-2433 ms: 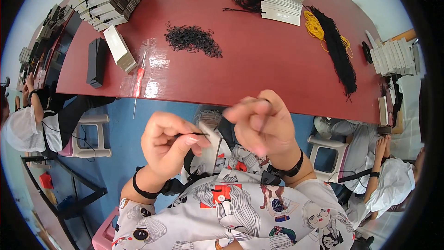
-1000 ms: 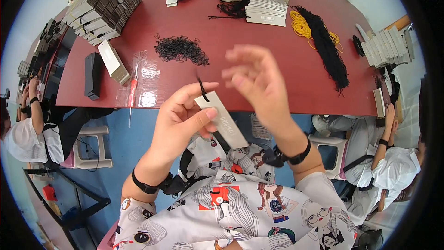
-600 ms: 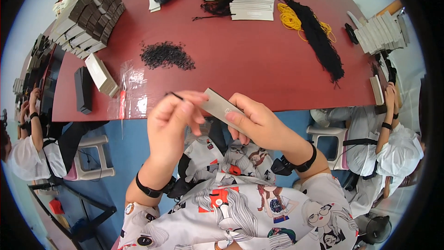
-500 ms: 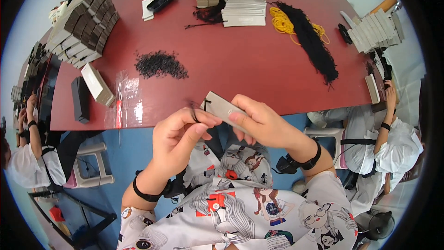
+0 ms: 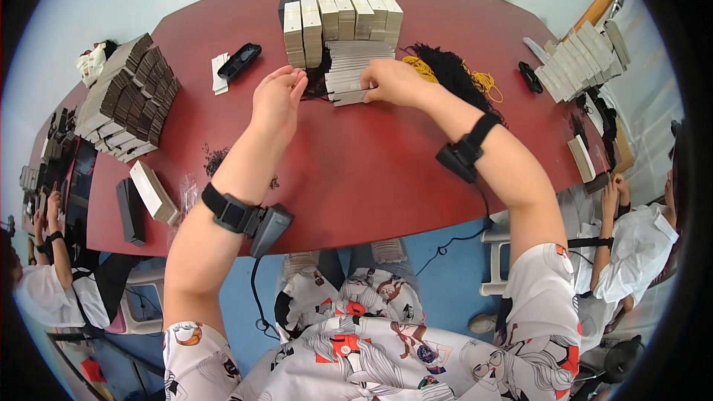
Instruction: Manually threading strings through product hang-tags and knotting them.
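My right hand [image 5: 399,83] reaches over the table, thumb and fingers closed on the right end of a pale grey hang tag [image 5: 350,96]. This tag lies at the near end of an overlapping row of similar tags [image 5: 355,65]. My left hand [image 5: 277,102] is raised left of the row, fingers stretched out and thumb apart, with nothing visible in it. Beyond its fingertips stand banded stacks of tags [image 5: 312,33]. A heap of black cords [image 5: 318,78] lies between the left hand and the row, partly hidden.
Tall tag stacks [image 5: 134,96] stand left, near a black tray [image 5: 240,63]. My left forearm partly covers small black pieces [image 5: 215,160]. Yellow bands [image 5: 486,83] and black cords [image 5: 445,67] lie beyond my right forearm. Co-workers sit left and right, one in a white shirt [image 5: 631,245].
Both hands have moved forward from the table's near edge. The right hand has carried its tag to the row. The black cord earlier at the left hand's fingers is no longer visible there.
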Motion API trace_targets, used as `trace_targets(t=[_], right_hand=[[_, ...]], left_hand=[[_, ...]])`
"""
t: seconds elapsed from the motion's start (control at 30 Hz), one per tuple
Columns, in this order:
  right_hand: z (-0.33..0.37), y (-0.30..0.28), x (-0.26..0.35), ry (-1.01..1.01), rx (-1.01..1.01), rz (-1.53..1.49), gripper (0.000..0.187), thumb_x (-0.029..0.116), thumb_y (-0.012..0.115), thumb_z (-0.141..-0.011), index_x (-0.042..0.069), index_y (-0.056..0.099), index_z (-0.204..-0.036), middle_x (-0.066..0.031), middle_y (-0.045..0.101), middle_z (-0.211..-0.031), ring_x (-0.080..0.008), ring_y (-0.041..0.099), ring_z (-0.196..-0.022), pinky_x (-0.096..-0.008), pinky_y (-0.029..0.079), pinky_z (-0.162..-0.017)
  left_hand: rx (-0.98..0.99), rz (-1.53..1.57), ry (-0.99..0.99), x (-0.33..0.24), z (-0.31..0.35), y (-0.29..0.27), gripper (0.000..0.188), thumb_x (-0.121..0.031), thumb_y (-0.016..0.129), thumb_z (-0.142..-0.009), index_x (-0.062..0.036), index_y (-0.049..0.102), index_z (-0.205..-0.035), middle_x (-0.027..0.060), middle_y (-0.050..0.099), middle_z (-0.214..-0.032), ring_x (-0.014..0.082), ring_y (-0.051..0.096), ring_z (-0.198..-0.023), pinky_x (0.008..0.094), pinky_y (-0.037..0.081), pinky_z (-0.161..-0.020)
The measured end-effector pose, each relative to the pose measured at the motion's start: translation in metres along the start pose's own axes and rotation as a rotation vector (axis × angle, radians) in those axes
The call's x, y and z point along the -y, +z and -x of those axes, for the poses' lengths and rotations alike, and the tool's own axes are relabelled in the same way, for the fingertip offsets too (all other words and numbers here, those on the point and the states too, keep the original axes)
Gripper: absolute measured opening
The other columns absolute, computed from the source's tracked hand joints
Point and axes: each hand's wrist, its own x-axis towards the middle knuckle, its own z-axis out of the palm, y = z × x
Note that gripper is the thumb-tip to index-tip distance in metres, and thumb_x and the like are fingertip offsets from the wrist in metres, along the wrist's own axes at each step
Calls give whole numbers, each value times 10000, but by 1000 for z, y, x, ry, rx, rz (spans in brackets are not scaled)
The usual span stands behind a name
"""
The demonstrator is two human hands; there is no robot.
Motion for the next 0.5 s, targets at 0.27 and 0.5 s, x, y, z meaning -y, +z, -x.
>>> trace_targets(t=[0.27,0.5], right_hand=[[0,-11,23,156,-375,134,339,213,711,-682,76,567,-956,-113,597,-941,-296,579,-865,-394,471,-747],[109,-150,143,-237,-1068,-989,240,179,519,-884,30,547,-1070,-54,570,-1002,-126,517,-951,-276,396,-865]], left_hand=[[31,-142,16,-25,12,0,533,-117,506,-876,42,271,-1328,184,273,-1351,306,382,-1211,385,365,-1002],[664,7,619,-123,166,14,523,-339,440,-893,1,374,-1285,195,300,-1378,325,306,-1268,501,277,-1020]])
